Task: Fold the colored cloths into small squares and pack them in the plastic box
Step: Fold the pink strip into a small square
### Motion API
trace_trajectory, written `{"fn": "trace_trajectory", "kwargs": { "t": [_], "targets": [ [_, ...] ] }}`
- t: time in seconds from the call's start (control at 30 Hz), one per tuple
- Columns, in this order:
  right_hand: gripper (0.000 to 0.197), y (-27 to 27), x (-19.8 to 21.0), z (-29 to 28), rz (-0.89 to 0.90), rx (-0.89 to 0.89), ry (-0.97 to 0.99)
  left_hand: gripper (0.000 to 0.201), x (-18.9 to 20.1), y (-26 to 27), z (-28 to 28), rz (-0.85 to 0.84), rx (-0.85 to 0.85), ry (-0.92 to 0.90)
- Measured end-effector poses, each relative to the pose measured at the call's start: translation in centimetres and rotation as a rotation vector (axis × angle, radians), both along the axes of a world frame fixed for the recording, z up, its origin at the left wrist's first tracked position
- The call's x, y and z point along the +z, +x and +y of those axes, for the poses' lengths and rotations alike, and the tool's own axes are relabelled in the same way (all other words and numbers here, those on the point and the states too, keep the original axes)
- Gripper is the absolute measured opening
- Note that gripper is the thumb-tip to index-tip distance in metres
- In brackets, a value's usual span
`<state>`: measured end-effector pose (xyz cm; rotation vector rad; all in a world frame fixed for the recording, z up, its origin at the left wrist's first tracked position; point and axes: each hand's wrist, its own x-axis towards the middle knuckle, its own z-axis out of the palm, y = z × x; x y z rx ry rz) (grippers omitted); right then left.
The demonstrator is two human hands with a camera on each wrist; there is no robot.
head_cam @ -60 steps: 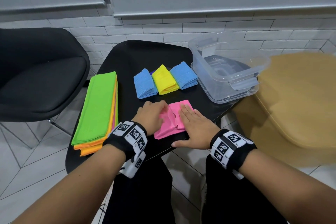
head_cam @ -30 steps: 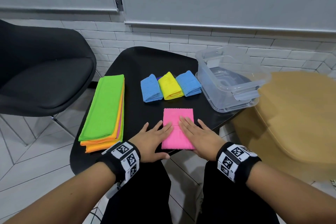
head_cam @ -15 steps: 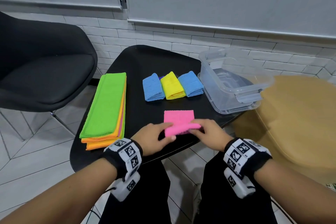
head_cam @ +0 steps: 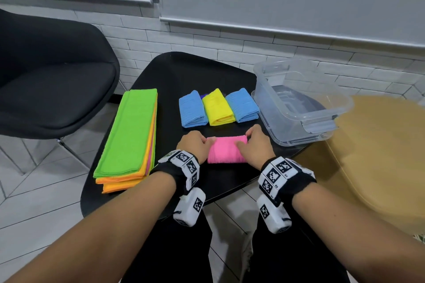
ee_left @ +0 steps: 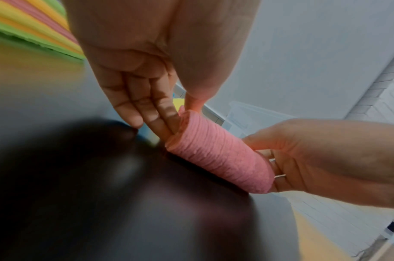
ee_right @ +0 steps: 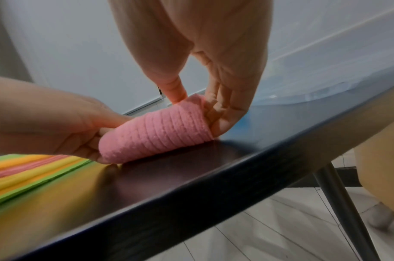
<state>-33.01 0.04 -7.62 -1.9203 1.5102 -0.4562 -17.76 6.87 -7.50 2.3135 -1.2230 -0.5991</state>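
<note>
A pink cloth (head_cam: 226,149), folded over into a small thick square, lies on the black table (head_cam: 174,71) near its front edge. My left hand (head_cam: 195,146) pinches its left end, thumb on top and fingers under the fold (ee_left: 169,121). My right hand (head_cam: 255,147) pinches the right end the same way (ee_right: 204,106). Behind it lie three folded cloths: blue (head_cam: 192,109), yellow (head_cam: 218,107) and blue (head_cam: 242,104). The clear plastic box (head_cam: 299,99) stands open at the table's right, holding no cloths.
A stack of unfolded cloths (head_cam: 130,135), green on top with orange and pink below, lies along the table's left side. A black chair (head_cam: 50,80) stands to the left, a tan seat (head_cam: 377,156) to the right. A white brick wall runs behind.
The flat pink cloth was pressed by both palms, then its near edge was lifted and folded away from me. Both hands now hold the ends of the doubled cloth.
</note>
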Motion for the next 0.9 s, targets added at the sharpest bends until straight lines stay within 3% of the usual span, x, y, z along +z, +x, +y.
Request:
{"fn": "trace_trajectory", "kwargs": {
  "t": [0.17, 0.27, 0.43, 0.57, 0.7, 0.9],
  "targets": [
    [0.033, 0.7, -0.5, 0.8, 0.309, 0.137, -0.199, 0.032, -0.6, -0.2, -1.4, -0.045, 0.035, 0.077],
    [0.040, 0.3, -1.2, 1.2, 0.495, 0.324, -0.398, 0.032, -0.8, -0.3, -1.9, -0.110, 0.005, 0.124],
    [0.073, -0.7, -2.0, 1.9, 0.602, 0.617, -0.339, 0.035, -0.6, -0.2, -2.1, -0.243, -0.054, 0.202],
    [0.095, -1.0, -3.4, 2.0, 0.605, 0.633, -0.344, 0.035, -0.5, -0.5, -2.2, -0.337, -0.073, 0.253],
    [0.081, -0.7, -4.2, 2.4, 0.572, 0.591, -0.310, 0.034, -0.6, -0.7, -2.6, -0.336, -0.074, 0.312],
    [0.090, -0.5, -2.8, 2.4, 0.539, 0.615, -0.187, 0.032, -0.1, -0.8, -2.2, -0.267, -0.076, 0.343]
  ]
}}
